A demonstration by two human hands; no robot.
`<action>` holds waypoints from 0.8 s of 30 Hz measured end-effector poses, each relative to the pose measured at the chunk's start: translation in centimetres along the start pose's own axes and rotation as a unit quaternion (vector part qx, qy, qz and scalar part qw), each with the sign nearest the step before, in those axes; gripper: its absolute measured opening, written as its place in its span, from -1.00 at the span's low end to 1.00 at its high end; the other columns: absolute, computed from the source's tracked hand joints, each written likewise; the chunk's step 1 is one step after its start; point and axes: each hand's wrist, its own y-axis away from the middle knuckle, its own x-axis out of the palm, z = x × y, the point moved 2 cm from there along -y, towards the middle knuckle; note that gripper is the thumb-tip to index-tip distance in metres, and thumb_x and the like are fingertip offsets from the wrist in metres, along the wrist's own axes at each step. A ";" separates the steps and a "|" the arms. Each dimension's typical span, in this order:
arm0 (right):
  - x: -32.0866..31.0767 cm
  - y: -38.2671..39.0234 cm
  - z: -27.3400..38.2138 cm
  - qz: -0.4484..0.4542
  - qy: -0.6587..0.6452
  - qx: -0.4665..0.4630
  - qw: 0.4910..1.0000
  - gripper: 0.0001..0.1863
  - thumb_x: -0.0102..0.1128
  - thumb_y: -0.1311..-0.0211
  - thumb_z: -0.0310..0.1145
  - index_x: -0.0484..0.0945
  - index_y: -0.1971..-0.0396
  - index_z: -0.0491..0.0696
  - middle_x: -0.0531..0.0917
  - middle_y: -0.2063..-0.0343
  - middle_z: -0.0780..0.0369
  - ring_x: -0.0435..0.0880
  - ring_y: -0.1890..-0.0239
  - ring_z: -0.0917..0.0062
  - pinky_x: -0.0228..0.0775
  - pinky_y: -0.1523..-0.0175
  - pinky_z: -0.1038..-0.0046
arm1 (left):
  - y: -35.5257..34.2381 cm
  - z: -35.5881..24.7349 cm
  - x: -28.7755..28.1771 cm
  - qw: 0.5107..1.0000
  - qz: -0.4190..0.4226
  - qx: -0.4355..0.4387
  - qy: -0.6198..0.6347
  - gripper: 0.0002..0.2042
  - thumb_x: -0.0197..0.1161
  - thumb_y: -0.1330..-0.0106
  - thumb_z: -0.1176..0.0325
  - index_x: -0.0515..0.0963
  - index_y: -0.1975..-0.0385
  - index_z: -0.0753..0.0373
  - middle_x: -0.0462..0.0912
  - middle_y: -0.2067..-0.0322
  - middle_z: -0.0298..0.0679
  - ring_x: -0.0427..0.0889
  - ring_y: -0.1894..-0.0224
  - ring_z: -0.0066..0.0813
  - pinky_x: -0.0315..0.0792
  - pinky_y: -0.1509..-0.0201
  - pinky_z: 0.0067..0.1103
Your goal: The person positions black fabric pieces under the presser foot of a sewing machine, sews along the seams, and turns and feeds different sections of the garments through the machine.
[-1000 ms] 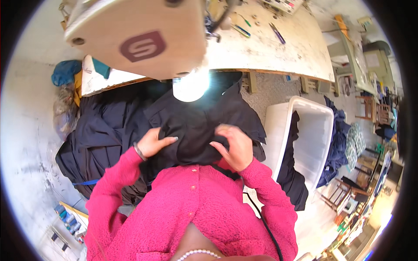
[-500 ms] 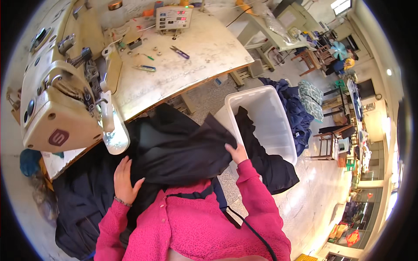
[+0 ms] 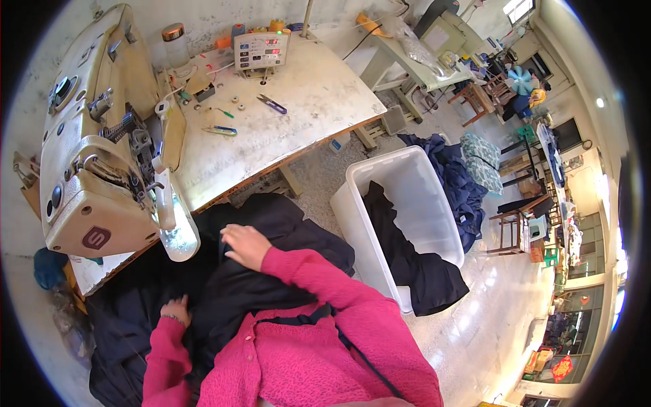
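Black cloth (image 3: 271, 217) lies heaped over my lap and against the front edge of the sewing table, with more of it spread down at the left. My right hand (image 3: 245, 245) is on top of the heap with fingers bent, pinching a fold. Lower and to the left, my left hand (image 3: 178, 309) grips the same cloth, its fingertips partly hidden in the folds. Just above the hands stands the head of a cream sewing machine (image 3: 102, 210), its lit needle area (image 3: 180, 230) next to the cloth.
A white plastic bin (image 3: 349, 224) stands on the right, a black piece (image 3: 424, 271) draped over its near rim. Dark blue garments (image 3: 451, 190) are piled behind it. On the tabletop (image 3: 298, 95) lie thread snips (image 3: 272, 104), a cutter (image 3: 220, 130) and a control panel (image 3: 261, 51).
My right hand has come left from the bin side, bringing the cloth's edge over onto the heap. My left hand has moved down and closed on the cloth.
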 end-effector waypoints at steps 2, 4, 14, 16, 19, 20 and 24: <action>2.5 0.1 -0.7 0.010 0.011 -0.009 1.000 -0.61 0.26 -0.03 -0.26 0.47 0.13 -0.10 0.48 0.01 0.18 0.34 -0.19 0.32 0.23 -0.13 0.34 | 3.6 -0.8 0.2 0.988 0.126 -0.024 -0.092 -0.51 -0.01 -0.28 0.02 0.35 -0.17 0.07 0.53 -0.05 -0.20 0.48 -0.11 -0.26 0.41 -0.05 -0.32; 4.6 1.0 -1.8 0.055 0.040 0.028 0.997 -0.62 0.22 -0.08 -0.28 0.45 0.11 -0.12 0.45 -0.06 0.14 0.32 -0.22 0.29 0.20 -0.18 0.28 | 7.4 -1.0 2.1 0.969 0.211 -0.061 -0.108 -0.57 -0.14 -0.33 0.04 0.44 -0.09 0.08 0.62 0.07 -0.17 0.57 -0.01 -0.18 0.41 -0.06 -0.30; 5.2 -1.6 0.2 0.047 0.026 -0.036 0.998 -0.73 0.29 0.09 -0.29 0.59 0.37 -0.10 0.60 0.17 0.15 0.55 0.10 0.28 0.42 0.08 0.24 | 28.8 -7.6 21.2 0.904 0.123 -0.229 0.340 -0.46 0.25 -0.07 0.12 0.41 -0.06 0.19 0.63 0.31 -0.06 0.61 0.26 -0.16 0.45 0.25 -0.36; 6.6 -0.8 -0.8 0.039 0.028 -0.038 0.998 -0.73 0.27 0.04 -0.31 0.57 0.32 -0.12 0.57 0.09 0.12 0.54 0.04 0.24 0.41 0.05 0.23 | 30.1 -9.8 23.9 0.886 0.097 -0.211 0.402 -0.32 0.36 0.01 0.14 0.34 -0.17 0.17 0.62 0.34 -0.06 0.61 0.31 -0.15 0.45 0.32 -0.37; 8.6 0.9 -1.9 0.088 0.059 -0.011 0.994 -0.65 0.18 -0.12 -0.26 0.47 0.14 -0.12 0.47 -0.08 0.13 0.37 -0.19 0.26 0.20 -0.18 0.20 | 28.4 -10.4 15.9 0.920 0.302 -0.127 0.218 -0.55 0.21 -0.18 0.12 0.40 0.00 0.24 0.64 0.37 -0.12 0.62 0.27 -0.23 0.43 0.18 -0.37; 8.9 1.1 -1.5 0.114 0.058 -0.011 0.992 -0.66 0.13 -0.18 -0.26 0.44 0.10 -0.12 0.43 -0.13 0.14 0.31 -0.24 0.26 0.12 -0.23 0.18 | 28.0 -9.6 13.6 0.919 0.294 -0.081 0.249 -0.62 0.21 -0.17 0.16 0.44 0.10 0.24 0.64 0.41 -0.15 0.63 0.30 -0.25 0.44 0.22 -0.38; 8.5 1.5 -0.4 0.131 0.061 -0.031 0.989 -0.69 0.09 -0.22 -0.27 0.44 0.10 -0.12 0.42 -0.14 0.14 0.31 -0.24 0.25 0.12 -0.23 0.18 | 25.1 -2.5 6.6 0.852 -0.025 -0.188 0.488 -0.84 0.16 -0.15 0.23 0.53 0.43 0.19 0.65 0.56 -0.29 0.65 0.45 -0.35 0.50 0.36 -0.41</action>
